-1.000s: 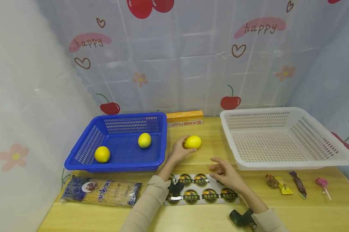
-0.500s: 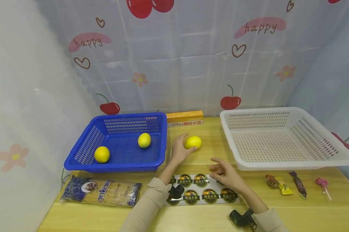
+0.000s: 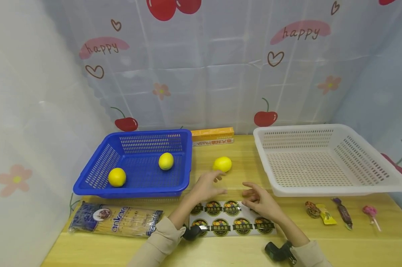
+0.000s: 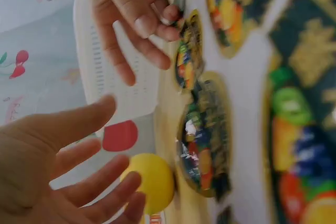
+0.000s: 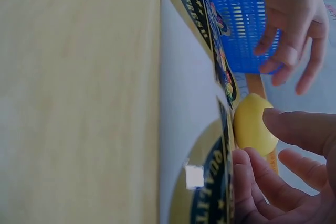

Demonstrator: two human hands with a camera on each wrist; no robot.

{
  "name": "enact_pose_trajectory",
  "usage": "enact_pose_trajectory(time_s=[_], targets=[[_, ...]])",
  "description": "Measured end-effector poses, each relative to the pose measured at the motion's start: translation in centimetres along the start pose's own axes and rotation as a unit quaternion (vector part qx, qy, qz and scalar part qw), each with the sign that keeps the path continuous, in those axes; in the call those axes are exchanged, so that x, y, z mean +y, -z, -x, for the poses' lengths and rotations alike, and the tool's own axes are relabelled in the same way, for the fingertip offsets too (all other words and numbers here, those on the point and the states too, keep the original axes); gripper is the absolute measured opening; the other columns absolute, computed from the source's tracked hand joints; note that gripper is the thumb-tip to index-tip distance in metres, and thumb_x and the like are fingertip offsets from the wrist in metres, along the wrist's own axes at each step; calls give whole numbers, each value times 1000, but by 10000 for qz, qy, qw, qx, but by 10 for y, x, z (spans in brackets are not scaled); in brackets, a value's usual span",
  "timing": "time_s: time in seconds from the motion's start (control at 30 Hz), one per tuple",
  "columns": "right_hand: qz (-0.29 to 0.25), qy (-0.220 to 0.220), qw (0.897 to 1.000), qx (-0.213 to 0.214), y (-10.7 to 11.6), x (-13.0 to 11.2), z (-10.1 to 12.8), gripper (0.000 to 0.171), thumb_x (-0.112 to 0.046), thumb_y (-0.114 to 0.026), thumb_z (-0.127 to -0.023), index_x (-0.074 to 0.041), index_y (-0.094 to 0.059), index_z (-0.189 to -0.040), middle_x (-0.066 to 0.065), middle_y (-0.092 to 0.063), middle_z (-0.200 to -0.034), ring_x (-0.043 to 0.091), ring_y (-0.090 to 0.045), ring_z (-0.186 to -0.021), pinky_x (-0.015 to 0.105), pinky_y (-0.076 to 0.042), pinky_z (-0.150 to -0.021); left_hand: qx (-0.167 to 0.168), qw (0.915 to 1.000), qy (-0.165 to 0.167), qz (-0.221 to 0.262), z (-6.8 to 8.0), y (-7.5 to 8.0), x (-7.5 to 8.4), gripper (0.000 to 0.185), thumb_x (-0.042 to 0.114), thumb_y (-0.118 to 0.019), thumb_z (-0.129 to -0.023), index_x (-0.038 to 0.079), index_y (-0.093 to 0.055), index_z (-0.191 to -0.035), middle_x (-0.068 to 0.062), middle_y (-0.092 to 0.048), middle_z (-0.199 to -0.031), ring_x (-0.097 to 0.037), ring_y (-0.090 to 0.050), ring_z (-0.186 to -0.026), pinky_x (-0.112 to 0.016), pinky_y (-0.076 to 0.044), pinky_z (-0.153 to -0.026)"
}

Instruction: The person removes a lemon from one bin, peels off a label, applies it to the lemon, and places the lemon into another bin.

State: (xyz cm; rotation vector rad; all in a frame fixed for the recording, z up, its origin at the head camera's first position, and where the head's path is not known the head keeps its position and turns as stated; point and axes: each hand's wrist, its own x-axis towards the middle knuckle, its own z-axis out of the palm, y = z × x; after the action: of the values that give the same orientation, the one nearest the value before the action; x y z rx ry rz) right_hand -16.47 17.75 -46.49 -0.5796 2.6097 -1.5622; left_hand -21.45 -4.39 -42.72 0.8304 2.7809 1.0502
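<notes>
A yellow lemon [image 3: 222, 164] lies alone on the wooden table [image 3: 321, 244] between the two baskets, with nothing touching it. My left hand [image 3: 215, 184] hovers just in front of it with its fingers spread and holds nothing. In the left wrist view the left hand [image 4: 79, 182] is open, with the lemon [image 4: 151, 182] beyond its fingertips. My right hand [image 3: 251, 195] rests with relaxed fingers on the far edge of a sticker sheet [image 3: 232, 223] of round fruit labels. The right wrist view shows the right hand's fingers [image 5: 273, 182] loosely curved beside the sheet [image 5: 207, 51].
A blue basket [image 3: 97, 174] at the left holds two lemons [image 3: 117, 177] [image 3: 166, 161]. A white basket [image 3: 371, 185] stands at the right. A yellow box [image 3: 212, 136] sits at the back. A pasta packet [image 3: 115, 219] lies front left, and wrapped sweets [image 3: 321, 214] front right.
My left hand let go of the lemon and drew back toward the sticker sheet. The lemon stayed where it was on the table. The right hand has not moved.
</notes>
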Motion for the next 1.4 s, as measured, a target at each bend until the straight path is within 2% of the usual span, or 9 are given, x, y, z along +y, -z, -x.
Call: enact_pose_trajectory(time_s=[0.13, 0.27, 0.33, 0.43, 0.6, 0.77, 0.93, 1.23, 1.4], targets=[[408, 298, 9980, 392, -1, -2, 1, 51, 7, -67, -80, 11, -46, -127, 24, -62, -101, 23, -64, -78, 23, -53, -62, -1124, 9919, -162, -563, 5, -6, -1, 54, 23, -81, -73, 7, -61, -120, -10, -66, -105, -20, -61, -95, -25, -49, -80], [1162, 525, 9890, 749, -2, -7, 1, 48, 8, -70, -76, 7, -54, -121, 20, -64, -100, 26, -65, -79, 29, -55, -65, -1402, 9835, -321, -1097, 5, -14, -2, 51, 25, -83, -70, 10, -64, -116, -4, -66, -100, -14, -58, -92, -23, -46, -79], [1487, 466, 9856, 658, 0, -9, 1, 49, 5, -73, -74, 7, -56, -120, 21, -64, -103, 29, -65, -83, 34, -55, -69, -1410, 9809, -393, -1280, 4, -17, -2, 49, 24, -83, -69, 11, -65, -114, -3, -65, -97, -13, -57, -89, -22, -45, -78], [1792, 302, 9832, 162, 4, -12, 0, 49, 0, -76, -73, 8, -57, -118, 22, -64, -106, 34, -64, -90, 40, -54, -76, -1451, 9792, -425, -1354, 3, -21, -1, 45, 22, -83, -69, 13, -67, -110, 0, -64, -94, -11, -54, -86, -20, -44, -76], [2004, 275, 9783, -440, 8, -11, -2, 42, -4, -78, -72, 9, -61, -109, 16, -66, -99, 28, -64, -87, 37, -54, -75, -1529, 9811, -319, -1138, 4, -23, 0, 37, 18, -81, -72, 14, -70, -107, 1, -64, -94, -10, -55, -87, -19, -44, -75], [1960, 224, 9789, -537, 8, -8, -3, 29, -3, -77, -73, 3, -65, -99, 2, -63, -82, 11, -55, -72, 25, -47, -63, -1358, 9858, -413, -893, 6, -25, -1, 24, 14, -78, -75, 14, -73, -99, 1, -67, -91, -10, -58, -86, -19, -45, -76], [1811, 138, 9815, -605, 7, -5, -3, 14, -1, -72, -77, -3, -67, -90, -3, -60, -73, 5, -50, -65, 22, -43, -57, -1161, 9921, -418, -240, 8, -25, -5, 2, 10, -71, -82, 10, -73, -83, 4, -65, -76, -3, -53, -71, -15, -44, -64], [1897, 105, 9806, -479, 4, -5, -6, 9, 3, -65, -80, -6, -68, -82, -5, -57, -68, 4, -48, -60, 21, -42, -54, -855, 9917, -278, 916, 9, -17, -14, 7, 5, -65, -86, 4, -70, -81, -1, -67, -72, -4, -55, -62, -17, -45, -58], [1904, 55, 9807, -449, 5, -6, -7, 10, 4, -65, -80, -5, -68, -82, -4, -58, -69, 5, -49, -60, 21, -43, -54, -752, 9920, -300, 965, 11, -12, -18, 8, 5, -63, -88, 3, -70, -83, -4, -67, -74, -7, -57, -62, -17, -46, -59]])
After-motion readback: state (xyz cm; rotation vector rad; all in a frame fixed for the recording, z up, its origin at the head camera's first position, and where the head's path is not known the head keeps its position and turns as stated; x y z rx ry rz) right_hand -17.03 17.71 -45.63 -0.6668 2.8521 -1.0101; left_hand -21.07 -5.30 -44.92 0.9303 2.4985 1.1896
